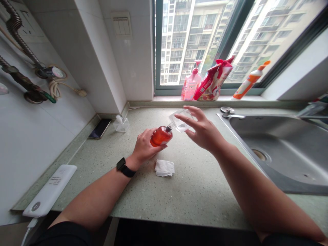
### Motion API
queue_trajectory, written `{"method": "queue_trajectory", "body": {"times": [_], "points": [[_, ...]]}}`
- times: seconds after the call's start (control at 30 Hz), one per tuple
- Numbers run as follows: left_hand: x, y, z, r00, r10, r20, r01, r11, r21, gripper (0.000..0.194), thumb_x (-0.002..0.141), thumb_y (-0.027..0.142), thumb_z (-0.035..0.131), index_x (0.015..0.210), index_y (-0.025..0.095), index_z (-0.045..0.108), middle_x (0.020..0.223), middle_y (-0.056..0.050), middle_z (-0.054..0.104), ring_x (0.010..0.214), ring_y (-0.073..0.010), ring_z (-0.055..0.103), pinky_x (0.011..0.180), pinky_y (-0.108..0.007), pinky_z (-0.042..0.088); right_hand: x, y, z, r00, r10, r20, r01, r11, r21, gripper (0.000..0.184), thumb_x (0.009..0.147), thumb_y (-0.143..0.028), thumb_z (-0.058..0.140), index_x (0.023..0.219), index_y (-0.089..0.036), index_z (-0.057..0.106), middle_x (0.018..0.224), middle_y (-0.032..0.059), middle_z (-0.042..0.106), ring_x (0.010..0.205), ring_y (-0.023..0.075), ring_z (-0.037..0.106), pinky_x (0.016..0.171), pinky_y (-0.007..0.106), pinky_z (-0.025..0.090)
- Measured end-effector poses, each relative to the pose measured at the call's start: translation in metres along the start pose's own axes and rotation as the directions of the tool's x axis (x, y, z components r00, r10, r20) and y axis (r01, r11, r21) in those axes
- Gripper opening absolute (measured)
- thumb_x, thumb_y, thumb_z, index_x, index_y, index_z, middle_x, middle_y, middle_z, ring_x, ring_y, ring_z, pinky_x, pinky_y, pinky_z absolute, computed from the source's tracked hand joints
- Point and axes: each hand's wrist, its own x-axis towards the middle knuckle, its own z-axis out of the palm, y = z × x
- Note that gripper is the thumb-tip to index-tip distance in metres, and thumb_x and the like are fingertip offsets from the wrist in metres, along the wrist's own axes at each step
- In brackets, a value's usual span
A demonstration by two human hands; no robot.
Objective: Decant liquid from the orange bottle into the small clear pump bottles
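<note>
1. An orange-red bottle (161, 136) is held over the speckled counter (138, 194), just beyond the folded white tissue (164, 168). It leans to the right, its black neck uppermost.
2. A clear square-sided bottle (180, 121) is farther beyond the tissue and a little to its right, tipped mouth-down toward that black neck. The two mouths meet or nearly meet; I cannot tell whether they touch.
3. The left hand (145, 147), beyond the tissue and to its left, is curled firmly around the orange-red bottle's body. A black smartwatch (125, 167) is on that wrist, left of the tissue.
4. The right hand (206, 131), beyond the tissue and to its right, is half spread, gripping the clear bottle with fingers over the top and thumb beneath.
5. Left of the tissue and farther back sit a small clear container (121, 125) with a white part at its top and, beyond that to the left, a dark-screened smartphone (99, 128).
6. Well left of the tissue, a white power bank (50, 189) lies with a cable (27, 232) plugged in.
7. Well right of the tissue is a steel sink (294, 147).
8. On the windowsill far behind the tissue stand a pink pump bottle (191, 84), a red-and-white pouch (215, 80) and an orange-and-white squeeze bottle (247, 84).
</note>
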Motion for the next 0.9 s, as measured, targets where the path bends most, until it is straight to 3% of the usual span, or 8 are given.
{"method": "queue_trajectory", "body": {"times": [0.23,0.53,0.9], "points": [[-0.001,-0.001,0.0,1.0,0.003,-0.006,-0.003,1.0,-0.003,0.072,0.081,0.054,0.093,0.139,0.025,0.063,0.124,-0.01,0.074,0.114,-0.0307,0.071,0.096,-0.044,0.056,0.0,0.0,-0.001,0.999,-0.003,0.036,0.002,1.0,0.005,0.079,0.092,-0.005,0.066,0.159,-0.044,0.052,0.164,0.0081,0.044,0.142,0.035,0.059,0.114,0.061,0.06],[-0.001,0.0,-0.001,1.0,0.004,-0.007,-0.003,1.0,0.024,0.073,0.08,0.056,0.093,0.139,0.026,0.063,0.121,-0.009,0.074,0.109,-0.0295,0.072,0.095,-0.044,0.057,0.0,-0.005,-0.003,0.998,-0.026,0.053,0.024,0.999,0.031,0.085,0.092,-0.024,0.08,0.165,-0.045,0.043,0.17,0.0095,0.037,0.15,0.0392,0.051,0.12,0.066,0.053],[-0.001,-0.001,0.0,1.0,0.006,-0.005,-0.006,1.0,0.003,0.073,0.08,0.054,0.094,0.139,0.025,0.062,0.124,-0.01,0.074,0.109,-0.0293,0.072,0.095,-0.044,0.057,0.002,-0.01,-0.001,0.999,-0.031,0.018,0.031,0.999,0.032,0.078,0.096,-0.022,0.074,0.164,-0.046,0.043,0.17,0.0092,0.039,0.15,0.0387,0.052,0.116,0.065,0.056]]}}
